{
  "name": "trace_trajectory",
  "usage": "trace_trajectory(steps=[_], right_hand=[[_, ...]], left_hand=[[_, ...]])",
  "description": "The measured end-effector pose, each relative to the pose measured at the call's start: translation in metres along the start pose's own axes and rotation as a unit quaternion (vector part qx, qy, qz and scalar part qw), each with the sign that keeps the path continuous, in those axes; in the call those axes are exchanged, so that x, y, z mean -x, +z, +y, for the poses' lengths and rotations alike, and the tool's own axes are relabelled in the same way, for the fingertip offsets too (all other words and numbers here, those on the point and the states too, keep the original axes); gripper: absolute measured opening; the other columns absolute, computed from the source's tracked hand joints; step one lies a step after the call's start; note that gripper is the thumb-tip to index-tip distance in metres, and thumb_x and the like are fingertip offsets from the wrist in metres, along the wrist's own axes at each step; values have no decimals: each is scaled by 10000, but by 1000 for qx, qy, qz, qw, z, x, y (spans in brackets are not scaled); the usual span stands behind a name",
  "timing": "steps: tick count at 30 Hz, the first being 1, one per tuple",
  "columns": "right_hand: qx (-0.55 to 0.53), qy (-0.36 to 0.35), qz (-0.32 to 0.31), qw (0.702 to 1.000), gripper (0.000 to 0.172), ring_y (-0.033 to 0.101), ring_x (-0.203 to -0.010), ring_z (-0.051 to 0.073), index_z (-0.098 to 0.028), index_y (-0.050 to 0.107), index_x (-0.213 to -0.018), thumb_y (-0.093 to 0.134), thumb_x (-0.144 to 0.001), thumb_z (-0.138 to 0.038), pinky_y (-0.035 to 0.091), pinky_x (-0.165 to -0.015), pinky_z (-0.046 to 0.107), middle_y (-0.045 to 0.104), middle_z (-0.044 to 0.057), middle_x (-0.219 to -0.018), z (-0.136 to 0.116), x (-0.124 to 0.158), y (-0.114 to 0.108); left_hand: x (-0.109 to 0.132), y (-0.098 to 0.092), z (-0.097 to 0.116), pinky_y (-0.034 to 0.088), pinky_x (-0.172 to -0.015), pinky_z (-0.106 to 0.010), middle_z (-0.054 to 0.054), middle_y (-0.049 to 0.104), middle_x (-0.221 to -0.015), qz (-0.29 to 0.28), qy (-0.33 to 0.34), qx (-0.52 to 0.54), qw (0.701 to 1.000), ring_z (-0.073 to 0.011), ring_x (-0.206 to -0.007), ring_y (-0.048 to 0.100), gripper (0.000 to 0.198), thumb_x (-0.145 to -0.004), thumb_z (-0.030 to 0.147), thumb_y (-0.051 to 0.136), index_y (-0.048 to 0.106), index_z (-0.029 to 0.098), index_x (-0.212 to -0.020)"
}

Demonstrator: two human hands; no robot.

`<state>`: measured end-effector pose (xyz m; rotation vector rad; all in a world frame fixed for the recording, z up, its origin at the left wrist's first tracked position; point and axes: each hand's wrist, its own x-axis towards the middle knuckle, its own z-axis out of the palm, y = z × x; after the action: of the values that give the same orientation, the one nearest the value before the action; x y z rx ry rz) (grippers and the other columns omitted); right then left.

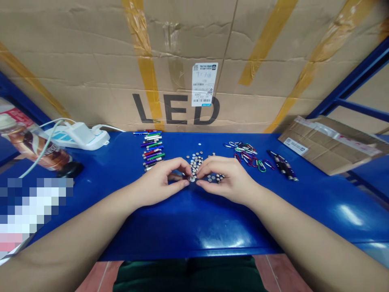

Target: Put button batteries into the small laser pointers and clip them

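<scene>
Two bare hands are meeting at mid-table. Left hand (pixel 159 182) is pinching one small silvery disc (pixel 192 178), round and metallic, at thumb and index tips; a dark slim piece is showing behind it, mostly hidden. Right hand (pixel 227 176) is curling in, thumb and index tips coming close at the disc's right edge; cannot tell if they are gripping it.

Just beyond the fingers, loose button cells (pixel 196 164) are lying scattered, shiny, flat, round: twenty-odd, some hidden. Left of them, glossy metal penlight tubes (pixel 153 153) are lying in a column, red, green, blue, purple, silver: around ten, overlapping. Right side, smooth coloured carabiners (pixel 246 153) are tangling, at least six; beyond, about four dark tubes (pixel 283 164) with silvery ends are bunching.

Farther out, one brown cardboard box (pixel 331 146) is sitting right; one white plastic power strip (pixel 94 140) and one brown-filled bottle (pixel 45 146) are sitting left. Glossy blue table (pixel 188 227) is supporting everything. One creased, taped carton (pixel 106 61) is standing behind, showing three letters, LED.
</scene>
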<state>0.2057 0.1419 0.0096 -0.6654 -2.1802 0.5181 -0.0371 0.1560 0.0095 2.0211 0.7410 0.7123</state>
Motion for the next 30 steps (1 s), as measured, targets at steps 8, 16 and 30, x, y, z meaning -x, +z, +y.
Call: trace_trajectory(steps=[8, 16, 30], right_hand=[[39, 59, -30, 997, 56, 643, -760, 156, -208, 700, -883, 679, -913, -165, 512, -755, 299, 731, 25, -871, 3, 2, -6], [96, 77, -120, 985, 55, 662, -860, 185, -197, 731, -944, 702, -914, -161, 507, -814, 317, 728, 40, -924, 4, 2, -5], [80, 35, -229, 970, 138, 652, -855, 180, -169, 725, -889, 677, -869, -42, 521, -822, 303, 691, 43, -913, -3, 2, 10]], left_hand=[[1, -17, 7, 545, -921, -323, -52, 743, -1024, -41, 66, -184, 980, -209, -991, 691, 166, -920, 160, 620, 747, 216, -1012], [2, -19, 5, 545, -903, -317, -57, 723, -1062, -96, 25, -224, 970, -203, -977, 693, 235, -919, 150, 582, 767, 220, -1047], [3, -20, 6, 508, -832, -315, -13, 736, -968, -31, 9, -225, 974, -196, -922, 664, 122, -872, 204, 635, 701, 208, -975]])
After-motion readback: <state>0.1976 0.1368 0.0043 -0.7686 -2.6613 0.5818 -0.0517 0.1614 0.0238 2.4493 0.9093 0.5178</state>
